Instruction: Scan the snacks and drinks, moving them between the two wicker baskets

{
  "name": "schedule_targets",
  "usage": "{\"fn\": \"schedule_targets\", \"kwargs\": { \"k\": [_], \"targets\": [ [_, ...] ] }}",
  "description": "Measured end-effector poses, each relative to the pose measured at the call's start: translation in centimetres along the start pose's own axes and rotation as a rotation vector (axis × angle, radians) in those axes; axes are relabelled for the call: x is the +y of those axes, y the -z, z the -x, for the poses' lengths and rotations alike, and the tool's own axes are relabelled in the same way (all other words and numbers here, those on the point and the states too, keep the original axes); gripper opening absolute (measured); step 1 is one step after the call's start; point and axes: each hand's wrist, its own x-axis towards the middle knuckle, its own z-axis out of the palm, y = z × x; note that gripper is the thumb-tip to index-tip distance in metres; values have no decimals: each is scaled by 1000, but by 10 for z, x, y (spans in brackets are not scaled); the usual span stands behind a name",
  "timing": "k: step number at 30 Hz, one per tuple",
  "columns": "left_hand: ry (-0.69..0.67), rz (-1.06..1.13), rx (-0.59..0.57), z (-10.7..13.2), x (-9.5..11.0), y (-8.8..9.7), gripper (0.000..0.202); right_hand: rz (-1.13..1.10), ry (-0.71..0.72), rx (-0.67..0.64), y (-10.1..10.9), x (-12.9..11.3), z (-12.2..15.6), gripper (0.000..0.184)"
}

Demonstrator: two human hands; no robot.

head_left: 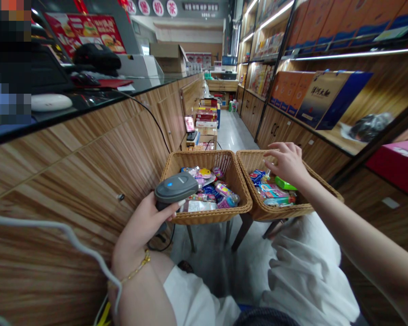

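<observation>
My left hand (146, 222) grips a grey barcode scanner (176, 187) by its handle, head pointing toward the left wicker basket (209, 216), which is full of colourful snack packets (209, 188). My right hand (287, 163) hovers over the right wicker basket (279, 210), fingers spread and curled down above several small packets (274, 190); it holds nothing that I can see. Both baskets stand side by side on dark-legged stools in front of my knees.
A wood-panelled counter (88, 149) with a black glossy top runs along the left, carrying a white mouse-like object (51, 102) and a register. Shelves with boxed goods (323, 97) line the right. A narrow aisle with stacked boxes (206, 120) leads away. A white cable (71, 240) crosses at lower left.
</observation>
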Motion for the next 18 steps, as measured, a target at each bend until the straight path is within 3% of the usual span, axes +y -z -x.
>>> {"fn": "schedule_targets", "kwargs": {
  "k": [4,10,15,18],
  "targets": [
    [-6,-10,-15,-1,-1,-1,31,-117,213,-229,-7,-20,-13,24],
    [-3,-5,-16,-3,-5,-1,31,-215,519,-522,-22,-72,-38,40],
    [7,8,-20,-5,-5,-3,31,-139,680,-670,-41,-108,-43,49],
    [10,30,-16,-5,-2,-3,31,-87,704,-693,-50,-122,-39,39]
  ]
}}
